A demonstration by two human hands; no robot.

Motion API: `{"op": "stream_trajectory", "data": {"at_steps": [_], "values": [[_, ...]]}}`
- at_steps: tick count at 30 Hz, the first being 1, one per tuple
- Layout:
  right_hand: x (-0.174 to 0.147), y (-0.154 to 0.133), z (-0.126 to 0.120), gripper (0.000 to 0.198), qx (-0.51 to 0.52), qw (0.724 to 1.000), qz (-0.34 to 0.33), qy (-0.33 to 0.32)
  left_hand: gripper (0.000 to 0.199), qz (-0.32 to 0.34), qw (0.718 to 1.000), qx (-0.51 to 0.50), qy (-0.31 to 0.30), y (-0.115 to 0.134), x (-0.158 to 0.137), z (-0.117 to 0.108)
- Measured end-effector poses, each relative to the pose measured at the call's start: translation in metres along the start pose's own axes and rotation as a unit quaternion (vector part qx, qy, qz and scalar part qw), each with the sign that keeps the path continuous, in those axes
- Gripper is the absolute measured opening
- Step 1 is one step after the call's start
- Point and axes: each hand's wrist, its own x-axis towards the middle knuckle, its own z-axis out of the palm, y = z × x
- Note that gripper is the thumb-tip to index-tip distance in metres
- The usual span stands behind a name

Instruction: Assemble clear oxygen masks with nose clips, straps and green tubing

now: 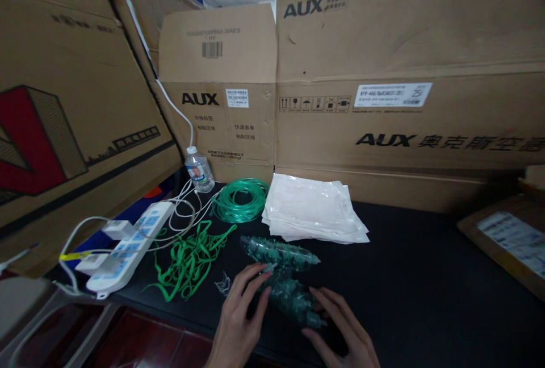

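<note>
A clear bag of translucent green plastic parts (287, 297) lies on the black tabletop between my two hands. My left hand (242, 305) is curled at its left end, with fingertips and thumb on it. Around its right end bends my right hand (340, 325), thumb below and fingers above. Just behind is a second clear bag of green parts (279, 253), which neither hand grips. The exact shape of the parts is blurred. Left of my left hand lie a few small clear curved pieces (223, 284).
A tangle of green elastic strips (187, 263) and a coil of green tubing (242, 200) lie to the left. White plastic packets (313, 209) are stacked behind. A power strip (130, 246), white cables and a plastic bottle (199, 170) stand farther left. Cardboard boxes (409, 90) wall the back.
</note>
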Motion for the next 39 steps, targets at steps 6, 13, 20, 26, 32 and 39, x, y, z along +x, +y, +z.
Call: {"op": "stream_trajectory", "data": {"at_steps": [6, 13, 20, 26, 32, 39], "values": [[0.0019, -0.0017, 0.0015, 0.049, -0.01, 1.0, -0.009, 0.003, 0.039, -0.005, 1.0, -0.023, -0.017, 0.0015, 0.0014, -0.0034], [0.0023, -0.0033, -0.0025, 0.045, 0.002, 1.0, 0.01, 0.006, 0.032, -0.028, 0.999, -0.014, 0.004, 0.0023, -0.0022, -0.0035], [0.0018, -0.0038, -0.0056, 0.051, 0.014, 1.0, 0.021, -0.004, 0.034, -0.031, 0.999, -0.008, -0.003, 0.0039, 0.0011, -0.0043], [0.0055, -0.0043, 0.0008, 0.051, 0.011, 1.0, 0.016, 0.008, 0.034, -0.027, 0.999, -0.025, -0.029, 0.0003, -0.0009, -0.0029], [0.0036, -0.0032, 0.0039, 0.046, 0.004, 1.0, 0.017, 0.024, 0.038, -0.023, 0.998, -0.037, -0.034, -0.0034, -0.0039, -0.0027], [0.0015, -0.0033, 0.0021, 0.051, 0.011, 0.999, 0.033, 0.004, 0.038, -0.015, 0.999, -0.024, -0.034, -0.0015, 0.0004, -0.0021]]}}
